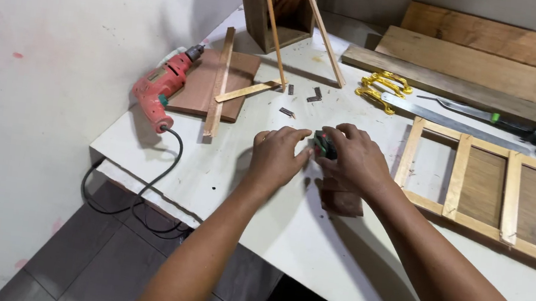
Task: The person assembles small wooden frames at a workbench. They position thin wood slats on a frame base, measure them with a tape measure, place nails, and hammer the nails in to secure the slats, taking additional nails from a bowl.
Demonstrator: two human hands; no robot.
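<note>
Gripping a small dark green object (324, 145) mid-desk with the right hand (357, 162), fingers clenched around it. Touching its near side with the left hand (279, 156), fingertips resting, palm loose. Lying toward the desk's (311, 243) left edge: a red electric drill (162, 88).

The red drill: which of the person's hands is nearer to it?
Left. The left hand lies on the table right of the drill; the right hand is farther right, beyond it.

Both my arms come up from the bottom of the frame bare to as far as the picture shows, no sleeves, no watch, no gloves. My left hand (277, 156) and right hand (357, 161) carry no rings that I can see; fingernails short.
</note>
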